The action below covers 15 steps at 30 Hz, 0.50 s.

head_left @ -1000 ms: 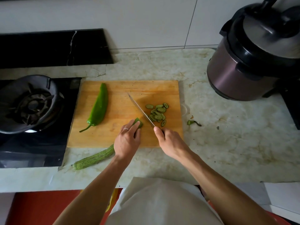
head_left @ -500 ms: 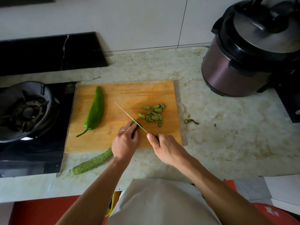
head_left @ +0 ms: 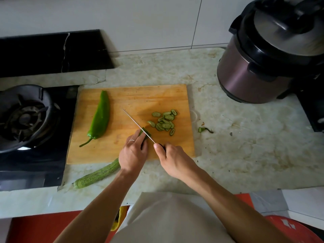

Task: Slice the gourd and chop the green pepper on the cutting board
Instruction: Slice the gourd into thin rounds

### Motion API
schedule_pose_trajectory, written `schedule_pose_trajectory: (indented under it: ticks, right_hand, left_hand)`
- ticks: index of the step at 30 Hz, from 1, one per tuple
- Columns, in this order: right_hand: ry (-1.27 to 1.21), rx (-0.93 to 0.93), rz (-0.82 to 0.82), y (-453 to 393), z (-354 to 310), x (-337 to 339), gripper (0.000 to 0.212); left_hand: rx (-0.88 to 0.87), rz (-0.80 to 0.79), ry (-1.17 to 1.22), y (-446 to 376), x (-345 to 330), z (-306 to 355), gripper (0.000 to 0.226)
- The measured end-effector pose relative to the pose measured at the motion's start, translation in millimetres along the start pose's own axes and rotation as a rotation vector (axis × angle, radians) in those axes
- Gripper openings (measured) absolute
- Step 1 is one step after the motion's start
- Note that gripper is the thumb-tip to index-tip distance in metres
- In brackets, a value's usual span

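Observation:
A long ridged gourd [head_left: 97, 175] lies slantwise, its tail on the counter and its cut end on the wooden cutting board [head_left: 122, 151]. My left hand [head_left: 133, 153] grips the gourd near that cut end. My right hand [head_left: 175, 161] holds a knife [head_left: 138, 125] by the handle, with the blade set across the gourd's tip. Several thin gourd slices [head_left: 164, 122] are piled to the right of the blade. A whole green pepper [head_left: 100, 118] lies on the board's left side.
A gas burner [head_left: 24, 118] sits left of the board. At the back right stands a pressure cooker [head_left: 273, 55]. A small gourd scrap [head_left: 204, 129] lies on the marble counter [head_left: 245, 146] right of the board.
The knife blade has come down across the gourd's end, and one more slice lies by the pile. My left hand has slid back a little along the gourd.

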State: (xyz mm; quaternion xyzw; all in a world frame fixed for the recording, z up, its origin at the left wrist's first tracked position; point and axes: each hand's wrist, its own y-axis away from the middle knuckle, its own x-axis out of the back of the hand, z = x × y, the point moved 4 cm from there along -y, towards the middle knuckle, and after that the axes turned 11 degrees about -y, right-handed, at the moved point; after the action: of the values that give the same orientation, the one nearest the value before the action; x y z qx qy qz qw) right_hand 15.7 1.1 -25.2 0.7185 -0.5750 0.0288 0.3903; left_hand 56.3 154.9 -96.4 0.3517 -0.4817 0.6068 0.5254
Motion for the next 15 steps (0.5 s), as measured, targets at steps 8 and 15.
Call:
schedule_pose_trajectory:
  ticks: [8, 15]
  right_hand:
    - [-0.020, 0.017, 0.009, -8, -9, -2, 0.052]
    - [-0.016, -0.032, -0.015, -6, -6, 4, 0.057]
  left_hand:
    - [-0.009, 0.068, 0.001, 1, 7, 6, 0.017]
    - [0.002, 0.000, 0.008, 1, -4, -2, 0.025]
